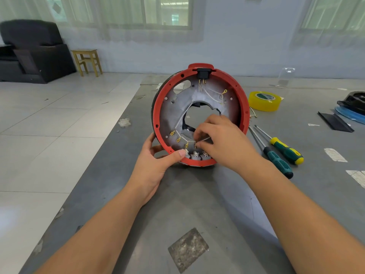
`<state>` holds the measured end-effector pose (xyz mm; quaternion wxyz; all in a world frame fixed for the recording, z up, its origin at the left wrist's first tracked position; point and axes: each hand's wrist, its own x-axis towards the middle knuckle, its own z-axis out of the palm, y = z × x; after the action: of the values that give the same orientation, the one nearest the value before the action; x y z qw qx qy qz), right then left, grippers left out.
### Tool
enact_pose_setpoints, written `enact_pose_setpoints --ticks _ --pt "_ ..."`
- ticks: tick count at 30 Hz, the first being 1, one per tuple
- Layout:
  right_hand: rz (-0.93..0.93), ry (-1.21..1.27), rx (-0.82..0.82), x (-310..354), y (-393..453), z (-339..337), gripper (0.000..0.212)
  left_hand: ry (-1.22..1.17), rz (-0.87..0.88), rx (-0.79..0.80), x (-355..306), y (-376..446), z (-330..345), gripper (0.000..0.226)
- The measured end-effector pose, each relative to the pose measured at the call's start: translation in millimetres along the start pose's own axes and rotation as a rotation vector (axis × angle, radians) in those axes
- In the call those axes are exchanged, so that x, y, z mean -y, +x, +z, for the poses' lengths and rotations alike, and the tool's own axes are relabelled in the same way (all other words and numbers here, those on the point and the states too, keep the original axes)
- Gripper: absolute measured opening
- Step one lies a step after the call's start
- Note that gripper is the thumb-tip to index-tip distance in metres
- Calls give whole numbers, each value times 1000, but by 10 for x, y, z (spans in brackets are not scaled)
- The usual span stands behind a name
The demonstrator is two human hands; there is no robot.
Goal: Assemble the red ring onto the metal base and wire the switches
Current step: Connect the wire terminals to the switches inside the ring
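Red ring (156, 113) stands on its edge near the middle of the grey table (197, 204), and it sits around the metal base (177, 109), whose inner face is turned to the person. At the bottom of the ring a row of switches (195, 155) shows its brass terminals, and thin white wires (182, 137) with yellow connectors run along the lower left of the base.

The left hand (156, 161) grips the lower left rim of the ring, thumb on the front edge and fingers curled behind it. The right hand (219, 141) is inside the ring, its fingertips (199, 144) pinching a white wire just above the switches.

To the right of the ring, two screwdrivers (280, 151) with green and yellow handles lie on the table, near the right forearm but apart from it. A roll of yellow tape (264, 100) lies farther back, just beside the right side of the ring. A black plastic piece (333, 121) lies close to the right border of the view.

The left edge of the table runs diagonally, and beyond it is a tiled floor (49, 115) with a small wooden stool (87, 61) and a dark armchair (33, 50) by the wall.
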<state>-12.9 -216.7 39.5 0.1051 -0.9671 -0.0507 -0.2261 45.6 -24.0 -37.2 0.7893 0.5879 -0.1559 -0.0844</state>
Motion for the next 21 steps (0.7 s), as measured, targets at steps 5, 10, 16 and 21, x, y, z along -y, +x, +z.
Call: enact_pose_setpoints --ticks 5,10,16,21 --pt "-38 -141 17 17 65 55 17 86 5 31 -43 -42 10 78" --pt "-36 -163 17 19 83 73 13 124 -9 2 -82 -60 33 77" --pt "-25 -88 23 6 67 36 12 102 -26 -38 -64 -70 49 87" --pt "20 82 7 -35 59 -104 11 56 -52 -47 -49 -80 53 94"
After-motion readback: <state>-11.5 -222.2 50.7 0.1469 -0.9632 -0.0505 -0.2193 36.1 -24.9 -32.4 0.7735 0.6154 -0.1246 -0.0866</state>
